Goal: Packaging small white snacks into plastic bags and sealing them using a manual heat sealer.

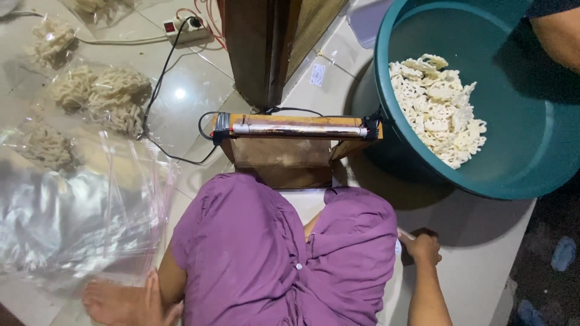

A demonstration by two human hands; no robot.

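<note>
I sit on the pale tiled floor in a purple garment [260, 253]. My right hand [421, 247] is curled into a fist and presses on the floor by my right side, with a small white scrap next to the thumb. My left hand [158, 296] lies flat against my bare foot [112, 302] at the lower left, beside a heap of clear plastic bags [72, 211]. In front of my knees stands a wooden sealer [296, 130] with a metal bar across its top. A big teal basin [519, 163] to the right holds pale lattice crackers [438, 108].
Clear bags filled with crackers [99, 90] lie at the upper left. A black cable [158, 78] runs from the sealer to a white power strip [184, 27]. A wooden post [266, 42] rises behind the sealer. Another person's arm [559, 30] reaches in over the basin.
</note>
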